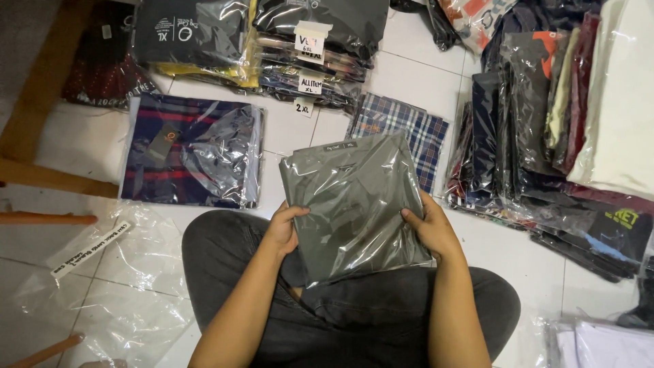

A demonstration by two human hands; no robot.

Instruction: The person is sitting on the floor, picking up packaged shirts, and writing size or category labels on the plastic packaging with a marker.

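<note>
Sitting cross-legged on a white tiled floor (504, 252), a person is seen from above, and a folded grey shirt in a clear plastic bag (354, 204) is held over the lap, at the centre of the view. The left hand (285, 230) is clamped on the bag's edge at nine o'clock, thumb laid on top, while the right hand (430, 228) is clamped on the opposite edge at three o'clock, thumb also pressed on the plastic. A blue checked folded garment (412, 129) is partly covered by the held package at one o'clock. At ten o'clock, apart from the hands, a bagged navy and red plaid shirt (191, 150) is laid flat on the tiles. At twelve o'clock, a stack of bagged dark garments with paper size labels (300, 48) is piled. At two to three o'clock, a row of bagged clothes (545, 123) is stood on edge, in dark, red and cream colours. At eight o'clock, empty clear plastic bags (129, 286) are spread on the floor beside the knee.
</note>
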